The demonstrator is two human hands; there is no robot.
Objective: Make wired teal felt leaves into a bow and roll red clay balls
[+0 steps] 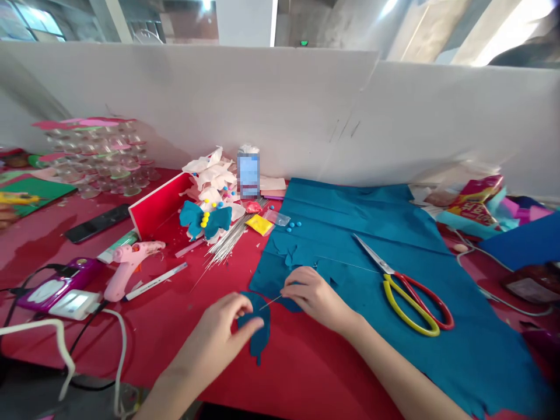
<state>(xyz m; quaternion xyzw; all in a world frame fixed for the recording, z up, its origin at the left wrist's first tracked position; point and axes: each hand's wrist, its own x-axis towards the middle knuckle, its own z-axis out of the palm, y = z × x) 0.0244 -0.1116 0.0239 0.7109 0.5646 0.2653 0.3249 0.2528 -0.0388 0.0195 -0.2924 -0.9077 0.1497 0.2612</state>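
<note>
My left hand (219, 332) pinches a small teal felt cut-out (258, 332) over the red tablecloth near the front edge. My right hand (308, 294) is closed in a pinch on a thin metal wire (270, 301) whose tip points at the felt piece. Just right of my right hand lies a large teal felt sheet (394, 262) with cut notches along its edge. Scissors with yellow and red handles (406, 291) rest shut on that sheet.
A pink glue gun (129, 262), a white pen (155, 282), a bundle of wires (227, 242) and a teal felt bow (205, 219) lie to the left. A purple device (61, 286) with cables sits at far left. White partition walls (306, 111) stand behind.
</note>
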